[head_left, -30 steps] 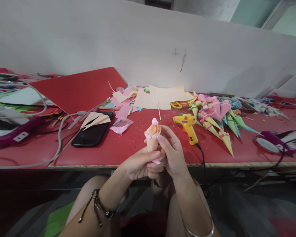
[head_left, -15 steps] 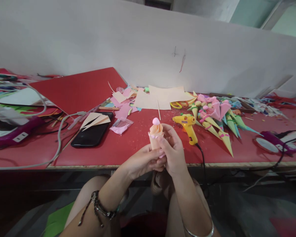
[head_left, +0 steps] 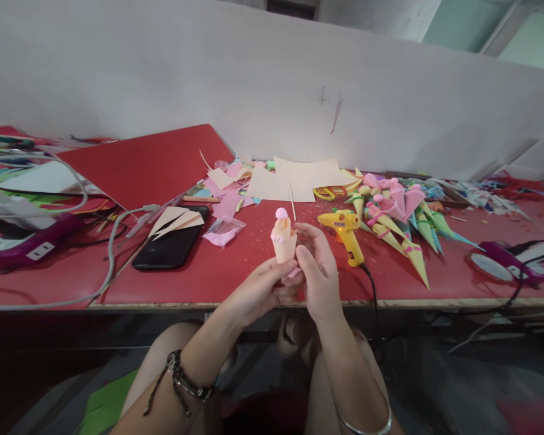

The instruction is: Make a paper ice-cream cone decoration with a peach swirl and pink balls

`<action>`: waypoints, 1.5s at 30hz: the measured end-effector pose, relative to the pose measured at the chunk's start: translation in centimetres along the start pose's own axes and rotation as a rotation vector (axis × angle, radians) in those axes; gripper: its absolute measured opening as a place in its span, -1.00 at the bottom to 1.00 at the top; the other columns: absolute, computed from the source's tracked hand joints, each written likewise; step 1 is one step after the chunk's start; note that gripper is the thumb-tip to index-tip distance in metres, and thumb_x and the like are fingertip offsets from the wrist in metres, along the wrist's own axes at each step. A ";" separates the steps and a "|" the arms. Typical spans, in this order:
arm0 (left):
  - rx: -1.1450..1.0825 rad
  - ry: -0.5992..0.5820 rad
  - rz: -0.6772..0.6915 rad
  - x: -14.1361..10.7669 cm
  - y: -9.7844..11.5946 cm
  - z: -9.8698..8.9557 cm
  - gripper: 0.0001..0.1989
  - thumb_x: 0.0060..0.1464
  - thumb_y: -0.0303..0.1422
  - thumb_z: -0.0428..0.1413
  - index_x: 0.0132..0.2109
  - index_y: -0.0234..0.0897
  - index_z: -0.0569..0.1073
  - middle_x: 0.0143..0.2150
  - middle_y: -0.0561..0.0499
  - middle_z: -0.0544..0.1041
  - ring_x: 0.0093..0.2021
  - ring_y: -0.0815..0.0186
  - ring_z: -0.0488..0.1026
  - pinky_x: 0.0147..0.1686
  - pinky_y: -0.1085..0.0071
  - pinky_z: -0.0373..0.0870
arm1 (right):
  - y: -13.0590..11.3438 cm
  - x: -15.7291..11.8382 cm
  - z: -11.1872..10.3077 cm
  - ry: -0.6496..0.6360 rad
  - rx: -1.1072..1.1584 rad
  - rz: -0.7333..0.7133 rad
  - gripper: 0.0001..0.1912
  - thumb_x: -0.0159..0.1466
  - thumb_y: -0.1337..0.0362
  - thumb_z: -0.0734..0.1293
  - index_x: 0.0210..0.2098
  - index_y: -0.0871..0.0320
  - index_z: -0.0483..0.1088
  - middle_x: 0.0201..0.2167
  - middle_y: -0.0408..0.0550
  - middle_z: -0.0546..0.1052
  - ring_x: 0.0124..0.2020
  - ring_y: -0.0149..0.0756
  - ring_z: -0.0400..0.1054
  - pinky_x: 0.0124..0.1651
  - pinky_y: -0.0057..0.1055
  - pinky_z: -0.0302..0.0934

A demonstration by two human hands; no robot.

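So over on the far left a purple device (head_left: 25, 244) is sitting on my red counter (head_left: 208, 281), with a pale cable (head_left: 111, 257) looping past it. Next, some cream paper cutouts (head_left: 181, 220) are lying on a black phone (head_left: 163, 258), and a little clear bag (head_left: 224, 232) with pink stuff is resting just beside it. My left hand (head_left: 259, 291) is pinching the lower part of a cream paper cone (head_left: 285, 249), thumb in front, and the cone's standing pretty much upright above the counter's front edge, pink ball (head_left: 281, 214) on top. My right hand (head_left: 320, 272) is curving around the cone's right side, fingers bent; can't tell if it's actually touching. A thin stick (head_left: 292, 202) is lying behind the cone. Further right, a yellow glue gun (head_left: 349, 234) is resting near a pile of colorful cones (head_left: 403, 220), and another purple gadget (head_left: 510, 263) is sitting past those.
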State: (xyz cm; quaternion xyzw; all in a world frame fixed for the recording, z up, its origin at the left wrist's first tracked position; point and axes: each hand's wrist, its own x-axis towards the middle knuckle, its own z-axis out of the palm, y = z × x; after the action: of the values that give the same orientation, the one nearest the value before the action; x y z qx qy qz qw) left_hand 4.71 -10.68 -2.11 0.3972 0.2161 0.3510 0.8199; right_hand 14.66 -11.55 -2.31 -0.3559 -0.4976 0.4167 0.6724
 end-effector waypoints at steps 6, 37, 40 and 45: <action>-0.064 0.163 0.154 0.1 0.5 -0.1 -0.66 -0.14 -0.25 0.19 -0.54 -0.32 0.18 -0.66 0.23 0.04 -0.69 0.60 -0.10 -0.71 0.64 -0.09 | 0.1 0.1 0.2 0.007 -0.247 -0.198 -0.84 0.12 0.36 0.23 -0.28 0.11 0.36 -0.26 -0.08 0.32 -0.24 -0.37 0.30 -0.15 -0.37 0.27; 0.029 0.303 0.217 0.3 0.7 -0.5 -0.66 -0.18 -0.20 0.22 -0.49 -0.34 0.26 -0.68 0.23 0.13 -0.70 0.61 -0.04 -0.71 0.65 -0.05 | -0.3 -0.3 0.5 0.032 -0.439 -0.263 -0.89 0.19 0.37 0.21 -0.39 0.11 0.37 -0.41 -0.11 0.43 -0.33 -0.35 0.33 -0.24 -0.39 0.23; 0.008 0.307 0.201 0.2 1.0 -0.3 -0.64 -0.21 -0.21 0.24 -0.55 -0.35 0.23 -0.67 0.21 0.16 -0.69 0.62 -0.03 -0.72 0.67 -0.01 | -0.3 -0.5 0.8 0.075 -0.385 -0.221 -0.90 0.18 0.34 0.22 -0.41 0.13 0.36 -0.44 -0.12 0.43 -0.35 -0.36 0.33 -0.24 -0.40 0.22; -0.065 0.268 0.191 -0.1 1.4 -0.1 -0.65 -0.20 -0.23 0.24 -0.52 -0.34 0.24 -0.66 0.23 0.15 -0.71 0.63 -0.12 -0.75 0.69 -0.05 | 0.4 0.1 0.5 0.352 -0.055 -0.038 -0.93 0.15 0.27 0.25 -0.38 0.14 0.33 -0.44 -0.17 0.41 -0.41 -0.43 0.32 -0.30 -0.44 0.24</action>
State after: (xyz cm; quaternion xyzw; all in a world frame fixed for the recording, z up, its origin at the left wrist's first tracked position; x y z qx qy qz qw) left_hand 4.08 -10.10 -1.02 0.3391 0.2733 0.4839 0.7591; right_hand 14.06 -11.27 -2.54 -0.4319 -0.3902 0.3213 0.7469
